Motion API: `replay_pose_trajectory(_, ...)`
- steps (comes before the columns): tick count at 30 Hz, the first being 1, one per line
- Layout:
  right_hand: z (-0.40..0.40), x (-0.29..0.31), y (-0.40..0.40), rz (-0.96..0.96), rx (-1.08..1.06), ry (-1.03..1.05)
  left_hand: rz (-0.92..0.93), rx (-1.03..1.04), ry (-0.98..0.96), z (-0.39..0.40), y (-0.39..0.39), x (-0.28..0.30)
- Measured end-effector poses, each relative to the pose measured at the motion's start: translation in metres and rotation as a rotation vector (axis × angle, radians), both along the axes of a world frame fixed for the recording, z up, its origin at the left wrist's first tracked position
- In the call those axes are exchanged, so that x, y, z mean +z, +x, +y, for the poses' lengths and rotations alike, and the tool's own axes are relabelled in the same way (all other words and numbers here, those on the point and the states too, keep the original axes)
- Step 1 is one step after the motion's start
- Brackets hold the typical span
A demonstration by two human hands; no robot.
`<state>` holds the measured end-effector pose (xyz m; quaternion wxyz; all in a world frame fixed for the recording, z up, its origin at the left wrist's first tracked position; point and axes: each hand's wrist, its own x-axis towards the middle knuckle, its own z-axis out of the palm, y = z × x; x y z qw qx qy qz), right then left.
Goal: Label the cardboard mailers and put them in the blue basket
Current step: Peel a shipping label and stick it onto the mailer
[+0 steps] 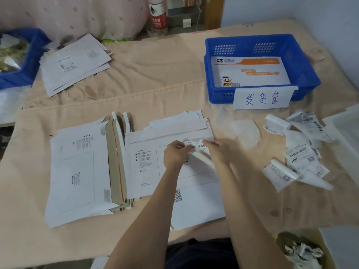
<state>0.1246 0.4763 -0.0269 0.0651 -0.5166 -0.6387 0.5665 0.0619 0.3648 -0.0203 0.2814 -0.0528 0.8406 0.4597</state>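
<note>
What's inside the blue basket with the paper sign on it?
Inside the blue basket lies one white mailer with an orange stripe and a little cartoon figure. It covers nearly the whole bottom, so anything under it can't be seen. The sign hangs on the front wall.

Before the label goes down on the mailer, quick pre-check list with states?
1. Label held by both hands: ok, the left hand and right hand each pinch one end.
2. Label over the target mailer: ok, it sits above the printed frame on the top mailer.
3. Backing fully peeled off: cannot tell, a translucent sheet hangs under the label, blurred.
4. Label square to the frame: cannot tell, motion blur.
5. Blue basket free to take the mailer: ok, only one flat orange and white mailer lies in it.
6. Path to the basket: ok, only bare cloth and thin paper scraps between.
</note>
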Motion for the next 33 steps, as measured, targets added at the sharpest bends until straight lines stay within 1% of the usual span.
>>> replay_pose_trajectory(5, -0.017, -0.010, -0.007, -0.041, 0.083, 0.037, 0.006, 0.130, -0.077, -0.014, 0.000, -0.010)
replay_pose_trajectory(10, -0.025, -0.013, -0.020, -0.179, 0.135, 0.213, 0.034, 0.175, -0.211, -0.015, -0.007, -0.010)
replay_pose_trajectory(14, -0.030, -0.014, -0.029, -0.199, 0.193, 0.360, 0.084, 0.134, -0.281, -0.018, -0.015, -0.011)
replay_pose_trajectory(16, -0.031, -0.020, -0.031, -0.199, 0.207, 0.392, 0.105, 0.090, -0.322, -0.019, -0.019, -0.014)
replay_pose_trajectory(21, -0.034, -0.031, -0.034, -0.224, 0.220, 0.430, 0.131, 0.003, -0.394, -0.020, -0.023, -0.020)
replay_pose_trajectory(33, -0.035, -0.036, -0.041, -0.306, 0.237, 0.465, 0.142, -0.026, -0.459, -0.017, -0.028, -0.024)
